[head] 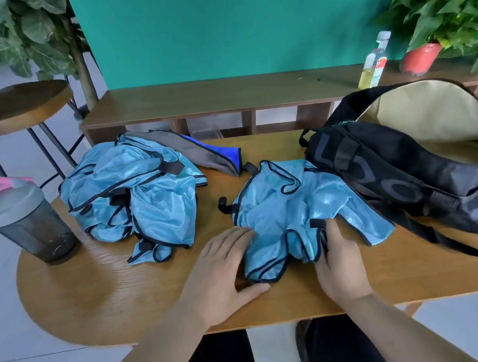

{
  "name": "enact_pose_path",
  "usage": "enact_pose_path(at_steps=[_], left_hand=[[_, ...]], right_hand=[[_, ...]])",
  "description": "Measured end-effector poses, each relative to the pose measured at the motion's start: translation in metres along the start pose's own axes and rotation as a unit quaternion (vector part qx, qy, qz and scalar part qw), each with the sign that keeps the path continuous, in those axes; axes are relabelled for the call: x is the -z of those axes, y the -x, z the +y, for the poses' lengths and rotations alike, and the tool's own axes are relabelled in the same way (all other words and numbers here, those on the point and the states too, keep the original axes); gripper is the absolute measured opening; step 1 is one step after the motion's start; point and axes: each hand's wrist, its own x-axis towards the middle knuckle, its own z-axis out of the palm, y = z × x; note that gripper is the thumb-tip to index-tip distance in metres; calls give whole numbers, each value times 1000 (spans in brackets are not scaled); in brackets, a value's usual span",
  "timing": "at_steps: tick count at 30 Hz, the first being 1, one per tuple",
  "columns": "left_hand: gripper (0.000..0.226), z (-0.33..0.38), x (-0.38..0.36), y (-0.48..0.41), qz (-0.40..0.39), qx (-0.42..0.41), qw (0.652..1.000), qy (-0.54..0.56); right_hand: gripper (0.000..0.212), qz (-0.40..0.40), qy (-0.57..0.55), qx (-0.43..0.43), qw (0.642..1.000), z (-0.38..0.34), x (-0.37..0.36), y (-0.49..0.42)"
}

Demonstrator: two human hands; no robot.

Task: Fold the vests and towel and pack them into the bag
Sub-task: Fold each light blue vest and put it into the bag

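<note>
Left hand (226,270): flat, fingers straight, pressing the left edge of the near vest (287,205) onto the worktop (97,299).
Right hand (339,258): appears to pinch the same vest's black-bound near edge, beside a strap tab.
Near vest: crumpled blue mesh at the middle, its right side touching the bag (393,170). It is probably light, limp and slick, and apt to slide or spring out of a fold. Best held at the bound hems.
Vest heap (132,192): on the left, tangled. Its straps may snag, so lift by the trim.
Towel (199,152): grey and blue, behind the heap. It looks thicker and should hold a crease.
Bag: black, on the right, mouth open on a beige lining. The soft sides may sag.
</note>
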Motion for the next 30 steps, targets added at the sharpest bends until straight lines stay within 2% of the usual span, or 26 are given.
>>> enact_pose_path(at_steps=[2, 4, 5, 6, 7, 9, 10, 11, 12, 14, 16, 18, 19, 20, 22, 24, 26, 28, 30], left_hand=[[72, -1, -4, 0, -4, -30, 1000, -6], [39, -5, -6, 3, 14, -51, 999, 10], [29, -8, -6, 4, 32, -27, 998, 47], [24, -9, -3, 4, 52, 30, 992, 110], [21, -11, 3, 4, 72, 112, 972, 196], [21, -14, 13, 3, 123, 269, 879, 373], [21, -15, 18, 2, 141, 319, 836, 424], [21, -15, 20, 1, 146, 345, 811, 449], [21, -13, 22, -1, 142, 357, 802, 458], [20, -8, 23, -4, 138, 362, 796, 465], [21, -4, 21, -8, 146, 365, 794, 464], [20, -1, 19, -15, 151, 375, 795, 452], [19, 0, 18, -18, 151, 380, 800, 440], [18, 2, 17, -20, 149, 381, 807, 425], [17, 5, 14, -21, 140, 368, 825, 405], [15, 4, 11, -20, 110, 348, 852, 375], [16, 2, 10, -19, 82, 329, 876, 345], [23, -1, 7, -17, 80, 319, 887, 324], [30, -4, 2, -14, 115, 318, 889, 309]], right_hand=[[16, -8, -22, 2, 1000, -6, -2, 0], [5, 0, -64, -40, 997, -7, 1, -6], [6, 17, -95, -78, 992, -6, 4, -9], [6, 41, -127, -119, 984, -5, 8, -12], [5, 60, -152, -156, 974, -3, 10, -13], [3, 79, -177, -205, 959, -1, 12, -16], [8, 82, -177, -216, 957, -1, 12, -16], [12, 88, -176, -226, 954, -1, 11, -16], [16, 100, -172, -235, 951, -2, 11, -17], [26, 130, -164, -249, 946, -4, 10, -18], [48, 141, -112, -232, 956, -2, 6, -17], [71, 132, 35, -163, 977, 1, -1, -15], [75, 125, 98, -108, 981, 3, -5, -14], [73, 107, 142, -37, 983, 4, -7, -14], [55, 48, 178, 108, 977, 5, -13, -14], [30, 9, 165, 183, 969, 6, -20, -12], [13, 8, 122, 147, 981, 5, -22, -13], [12, 30, 50, 27, 998, 1, -16, -15], [15, 77, -41, -94, 992, 0, -3, -16]])
